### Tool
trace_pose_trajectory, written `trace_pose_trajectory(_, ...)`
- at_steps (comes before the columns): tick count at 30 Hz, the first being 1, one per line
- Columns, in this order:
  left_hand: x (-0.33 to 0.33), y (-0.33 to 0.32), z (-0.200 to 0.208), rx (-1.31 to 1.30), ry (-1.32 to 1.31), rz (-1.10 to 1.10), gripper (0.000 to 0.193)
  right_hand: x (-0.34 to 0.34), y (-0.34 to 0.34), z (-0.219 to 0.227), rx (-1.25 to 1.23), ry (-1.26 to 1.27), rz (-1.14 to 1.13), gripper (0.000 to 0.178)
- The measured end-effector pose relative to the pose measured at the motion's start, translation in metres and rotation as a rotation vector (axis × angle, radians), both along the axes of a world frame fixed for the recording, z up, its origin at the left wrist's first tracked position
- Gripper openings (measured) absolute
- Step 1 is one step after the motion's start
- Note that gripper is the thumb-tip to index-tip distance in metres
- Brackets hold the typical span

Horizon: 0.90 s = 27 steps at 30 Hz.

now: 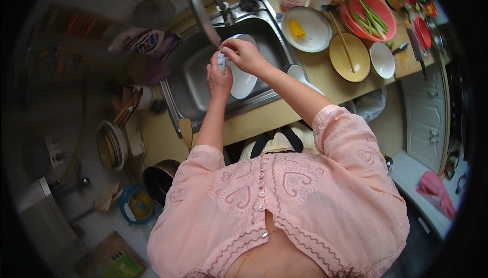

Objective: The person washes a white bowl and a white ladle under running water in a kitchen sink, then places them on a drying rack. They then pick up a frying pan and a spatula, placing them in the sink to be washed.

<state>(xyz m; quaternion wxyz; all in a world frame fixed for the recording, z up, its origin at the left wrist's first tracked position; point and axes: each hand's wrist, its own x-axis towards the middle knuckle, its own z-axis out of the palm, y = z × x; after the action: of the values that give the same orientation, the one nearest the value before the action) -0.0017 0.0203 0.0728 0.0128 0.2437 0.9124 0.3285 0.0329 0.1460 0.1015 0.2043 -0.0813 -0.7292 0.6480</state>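
Over the metal sink point(188, 87), my left hand point(219, 80) is closed around a small white piece with blue markings point(221, 62); its kind is hard to make out, perhaps ceramic. My right hand point(245, 55) has its fingers bent together at the upper end of that piece, just below the mouth of the curved faucet point(201, 11). Whether the right fingers grip it or only touch it is hidden. Under my hands a white dish point(244, 82) lies in the sink, partly covered by my right hand and forearm.
Right of the sink stand a white bowl with a yellow piece point(316, 34), a yellow bowl point(356, 54) with a wooden stick, a small white bowl point(383, 60) and a pink basin point(351, 19) of green stalks. A knife point(418, 52) lies beyond. A wooden spatula point(186, 128) rests near the front-left corner.
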Motion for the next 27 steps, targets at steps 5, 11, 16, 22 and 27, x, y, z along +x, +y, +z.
trace_pose_trajectory(5, 0.008, -0.027, 0.000, -0.027, -0.069, 0.151, 0.053, -0.031, -0.019, 0.008, 0.095, -0.176, 0.135, 0.014)
trace_pose_trajectory(11, 0.026, -0.033, 0.000, -0.055, 0.001, 0.205, 0.066, -0.019, -0.005, -0.009, -0.362, -0.700, 0.028, 0.028)
trace_pose_trajectory(16, 0.047, -0.022, -0.002, -0.063, 0.091, 0.063, 0.072, -0.008, -0.008, -0.036, -1.061, -0.582, 0.027, 0.026)
trace_pose_trajectory(22, 0.043, -0.010, -0.006, 0.257, -0.163, -0.247, 0.062, 0.019, 0.004, -0.044, -0.983, -0.434, 0.132, 0.025)
trace_pose_trajectory(27, -0.011, 0.029, 0.001, 0.190, 0.013, -0.515, 0.049, 0.038, 0.006, -0.019, -0.866, -0.429, 0.239, 0.029)
